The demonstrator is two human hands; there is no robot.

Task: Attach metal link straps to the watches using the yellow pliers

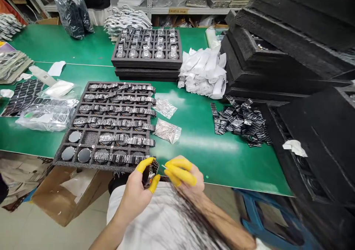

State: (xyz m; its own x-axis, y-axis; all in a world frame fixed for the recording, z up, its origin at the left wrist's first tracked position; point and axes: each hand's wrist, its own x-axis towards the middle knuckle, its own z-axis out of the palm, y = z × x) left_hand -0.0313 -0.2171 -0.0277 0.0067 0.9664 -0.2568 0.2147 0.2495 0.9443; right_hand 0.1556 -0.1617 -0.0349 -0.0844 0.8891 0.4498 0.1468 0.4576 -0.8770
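Note:
My left hand (140, 189), with yellow finger cots, is closed around a dark watch (151, 173) at the table's front edge. Just to its right, my right hand (184, 174), also in yellow finger cots, pinches a thin pale pin-like piece (164, 166) pointing at the watch. Left of my hands lies a black foam tray (88, 139) filled with watches on metal link bands. In its near left corner sit a few round watch heads without bands, such as this one (84, 155). Two small bags of fine metal pins (167, 130) rest beside the tray.
Loose black link bands (241, 122) lie in a heap to the right. Behind are stacked foam trays of watches (146, 63) and white wrapped pieces (203, 72). Tall black foam stacks (257, 69) stand right. A cardboard box (63, 194) sits below. Another person handles a plastic bag (72, 13).

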